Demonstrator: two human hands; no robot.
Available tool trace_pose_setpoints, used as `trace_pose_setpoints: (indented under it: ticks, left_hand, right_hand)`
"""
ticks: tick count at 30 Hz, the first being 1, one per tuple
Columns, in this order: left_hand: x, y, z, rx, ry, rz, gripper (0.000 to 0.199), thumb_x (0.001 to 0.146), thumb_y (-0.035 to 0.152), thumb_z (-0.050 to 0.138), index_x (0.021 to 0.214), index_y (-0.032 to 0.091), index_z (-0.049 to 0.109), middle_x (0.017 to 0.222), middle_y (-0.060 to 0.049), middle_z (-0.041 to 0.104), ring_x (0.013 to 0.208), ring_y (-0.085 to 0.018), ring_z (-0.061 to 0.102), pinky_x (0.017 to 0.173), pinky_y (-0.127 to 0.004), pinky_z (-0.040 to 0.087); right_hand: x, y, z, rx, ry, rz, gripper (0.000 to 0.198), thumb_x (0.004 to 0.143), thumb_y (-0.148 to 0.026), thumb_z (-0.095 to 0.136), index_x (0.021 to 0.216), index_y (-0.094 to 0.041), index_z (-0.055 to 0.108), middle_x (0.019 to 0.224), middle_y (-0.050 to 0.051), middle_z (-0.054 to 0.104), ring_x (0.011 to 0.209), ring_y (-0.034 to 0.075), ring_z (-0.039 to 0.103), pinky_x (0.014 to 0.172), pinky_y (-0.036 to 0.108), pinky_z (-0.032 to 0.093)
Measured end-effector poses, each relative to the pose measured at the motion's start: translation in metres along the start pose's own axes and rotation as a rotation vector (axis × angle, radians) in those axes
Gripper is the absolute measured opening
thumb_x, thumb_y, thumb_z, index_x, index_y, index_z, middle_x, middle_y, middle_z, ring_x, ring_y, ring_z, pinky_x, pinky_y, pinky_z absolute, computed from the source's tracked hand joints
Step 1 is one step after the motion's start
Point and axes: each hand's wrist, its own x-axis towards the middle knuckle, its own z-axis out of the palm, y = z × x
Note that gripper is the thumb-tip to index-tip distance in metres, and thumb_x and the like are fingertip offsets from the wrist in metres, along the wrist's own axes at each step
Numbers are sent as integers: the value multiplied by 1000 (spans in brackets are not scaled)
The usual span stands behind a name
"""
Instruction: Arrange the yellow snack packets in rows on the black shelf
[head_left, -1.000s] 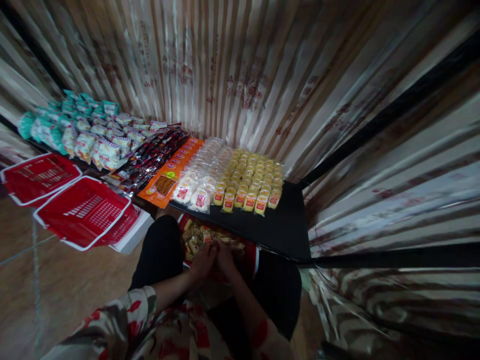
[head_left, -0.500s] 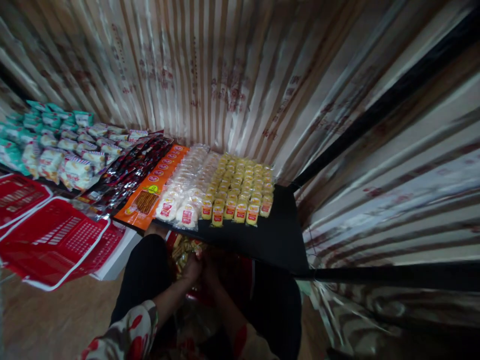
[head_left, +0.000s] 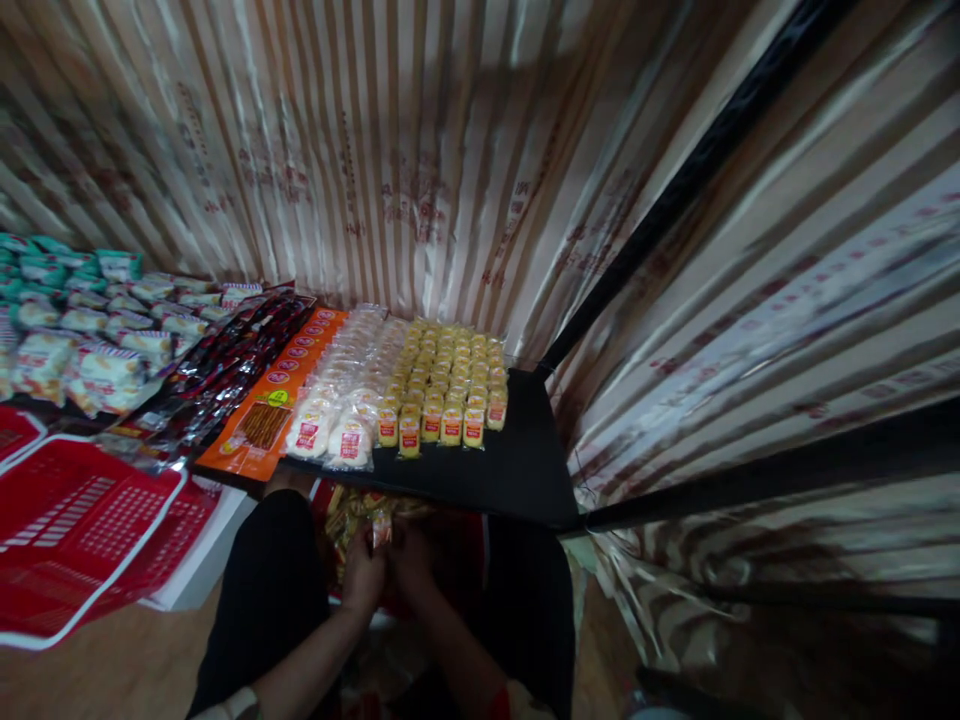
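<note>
Red and dim in the head view, a basket (head_left: 472,540) of snacks (head_left: 342,512) lies under the left hand (head_left: 364,575), which is clamped on a small packet (head_left: 382,526) at its one o'clock. The right hand (head_left: 411,560) is just beside, its grip too dark to tell; yellow cakes (head_left: 442,385) on a black table (head_left: 514,470) lie toward one o'clock.

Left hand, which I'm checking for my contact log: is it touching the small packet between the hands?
Touching. The head view shows the left hand with its fingers against the left edge of the small packet.
</note>
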Motion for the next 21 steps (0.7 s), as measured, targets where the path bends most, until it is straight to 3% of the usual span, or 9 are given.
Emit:
trace_pose_setpoints:
  ticks: [4, 9, 13, 21]
  left_hand:
    - [-17, -2, -3, -129, 71, 158, 32, 77, 15, 41, 108, 15, 51, 110, -11, 60, 102, -19, 58, 90, -30, 45]
    - [-41, 13, -5, -230, 136, 377, 33, 75, 23, 41, 105, 15, 53, 107, -11, 59, 100, -21, 57, 92, -35, 45]
    - [-58, 44, -9, -249, 110, 516, 37, 75, 22, 39, 109, 16, 53, 110, -10, 57, 105, -21, 54, 95, -36, 42]
    - [-76, 119, 2, -319, -36, 676, 38, 82, 21, 37, 118, 16, 50, 120, -10, 54, 114, -19, 48, 102, -34, 36]
  right_hand:
    - [-19, -19, -15, 70, 56, 30, 38, 62, -12, 52, 98, -19, 61, 101, 7, 67, 96, 22, 63, 87, 36, 46]
    - [-35, -42, -43, 111, 101, -56, 36, 63, -15, 54, 99, -19, 58, 95, 6, 68, 91, 21, 64, 86, 36, 48]
    - [-42, -59, -72, 153, 102, -156, 34, 68, -19, 53, 102, -20, 55, 95, 6, 66, 86, 19, 64, 78, 32, 51]
    - [-28, -76, -133, 158, 306, -253, 35, 72, -29, 55, 106, -18, 55, 96, 7, 65, 82, 17, 63, 73, 28, 52]
